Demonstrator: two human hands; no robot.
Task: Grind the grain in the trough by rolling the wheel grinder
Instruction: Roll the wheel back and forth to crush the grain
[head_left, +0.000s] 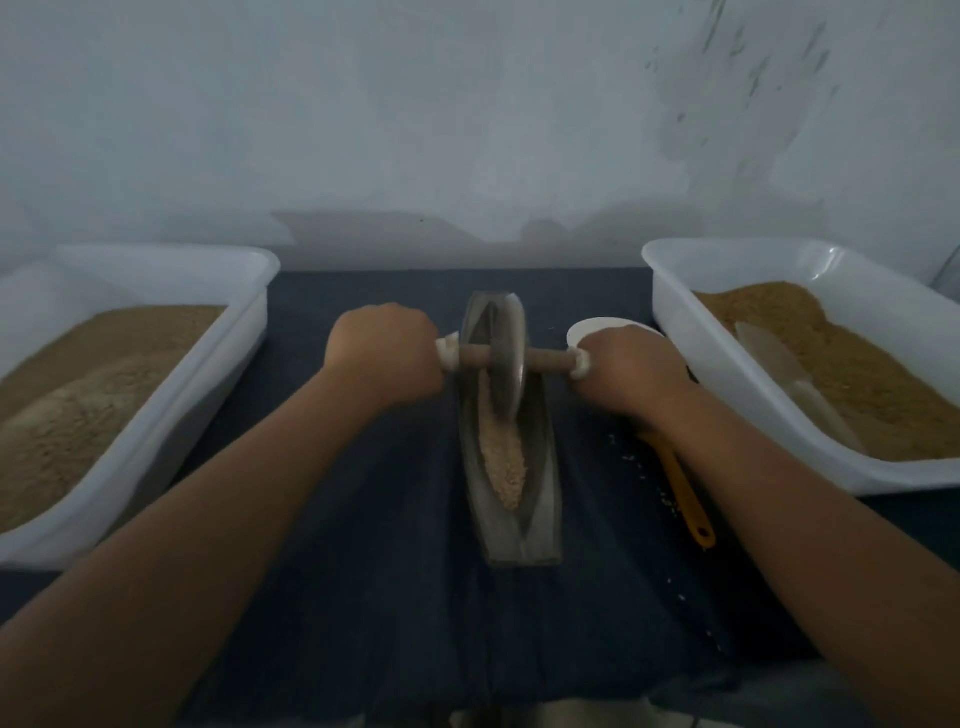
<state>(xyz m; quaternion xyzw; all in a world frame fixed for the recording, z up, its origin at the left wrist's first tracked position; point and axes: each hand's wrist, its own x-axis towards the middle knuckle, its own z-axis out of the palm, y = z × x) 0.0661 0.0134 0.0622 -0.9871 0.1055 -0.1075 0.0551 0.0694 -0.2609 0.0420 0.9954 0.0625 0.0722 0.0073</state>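
Note:
A long, boat-shaped metal trough (540, 519) lies on the dark cloth, running away from me. Pale crushed grain (506, 462) fills its near half. The grey wheel grinder (506, 364) stands upright in the trough's far half, blurred with motion. A wooden axle (550, 357) passes through the wheel, with white cloth wrapped at both ends. My left hand (384, 353) grips the left end of the axle. My right hand (628, 371) grips the right end.
A white tub (171, 374) of brown ground meal stands at the left. Another white tub (737, 374) with meal and a pale scoop (795, 384) stands at the right. A small white bowl (597, 327) and a yellow-handled tool (685, 499) lie under my right arm. Spilled grains dot the cloth.

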